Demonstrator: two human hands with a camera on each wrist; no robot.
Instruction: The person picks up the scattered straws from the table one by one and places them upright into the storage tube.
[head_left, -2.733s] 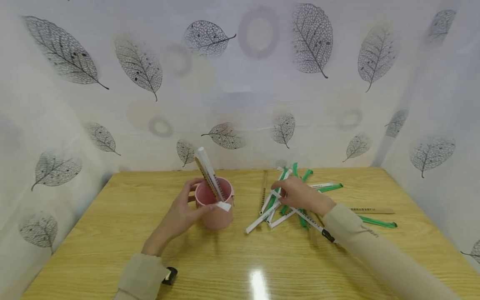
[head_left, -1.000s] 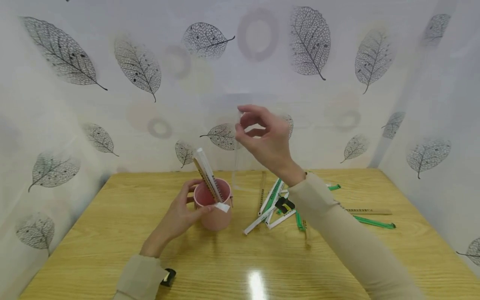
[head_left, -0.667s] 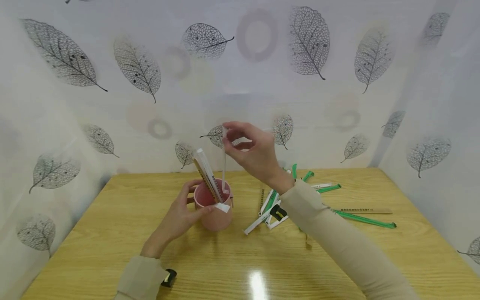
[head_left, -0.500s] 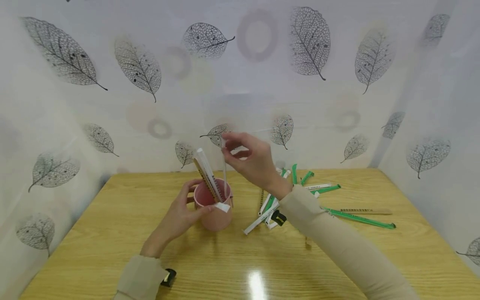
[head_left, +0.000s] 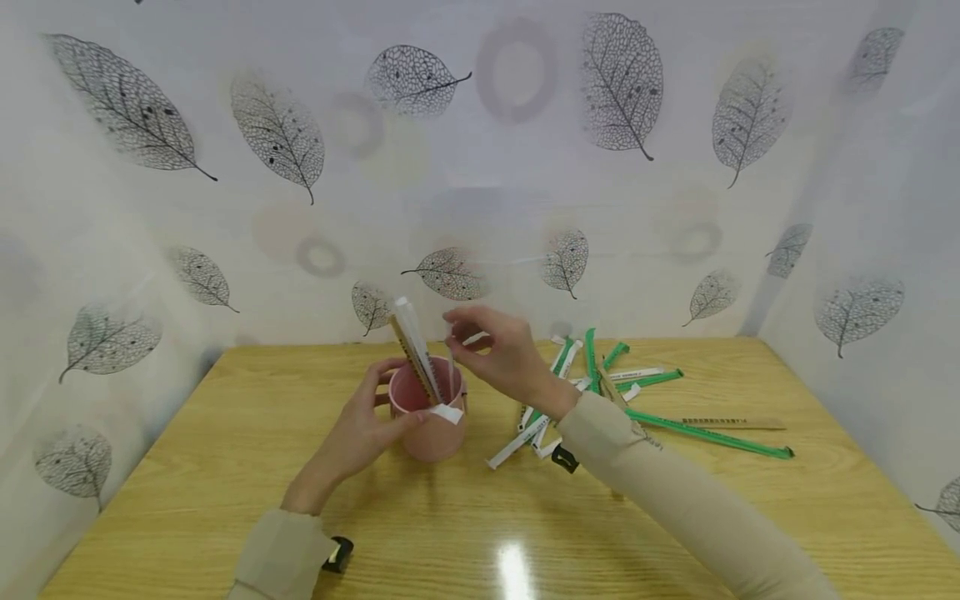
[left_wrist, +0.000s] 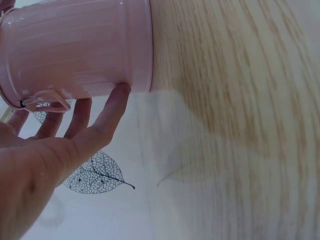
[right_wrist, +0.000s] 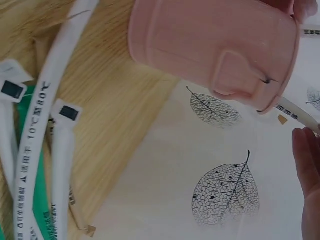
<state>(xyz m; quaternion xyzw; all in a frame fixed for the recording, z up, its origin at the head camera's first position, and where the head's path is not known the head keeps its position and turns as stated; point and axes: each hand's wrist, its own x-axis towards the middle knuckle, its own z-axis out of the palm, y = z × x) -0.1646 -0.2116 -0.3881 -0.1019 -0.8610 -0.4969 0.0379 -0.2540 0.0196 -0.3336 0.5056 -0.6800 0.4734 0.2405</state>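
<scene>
My left hand [head_left: 367, 425] holds a small pink bucket [head_left: 431, 442] upright by its left side, thumb at the front and fingers behind. In the left wrist view, the fingers spread along the bucket wall [left_wrist: 75, 50]. My right hand [head_left: 502, 354] pinches the top of a thin white wrapped straw [head_left: 452, 379], whose lower end is inside the bucket at the right. The right wrist view shows that printed straw [right_wrist: 295, 112] passing the rim. White wrapped straws [head_left: 415, 333] and a brown one [head_left: 402, 337] lean left in the bucket, and a white flap [head_left: 447, 412] overlaps its front rim.
To the right lies a loose pile of wrapped straws, including white ones [head_left: 510, 446], green ones [head_left: 720, 437] and a brown one [head_left: 735, 422]. A leaf-patterned backdrop [head_left: 480, 208] stands behind the wooden table [head_left: 420, 533] and along both sides.
My right hand has lifted a white wrapped straw from the pile, carried it left over the bucket and lowered it in. The left hand has stayed on the bucket.
</scene>
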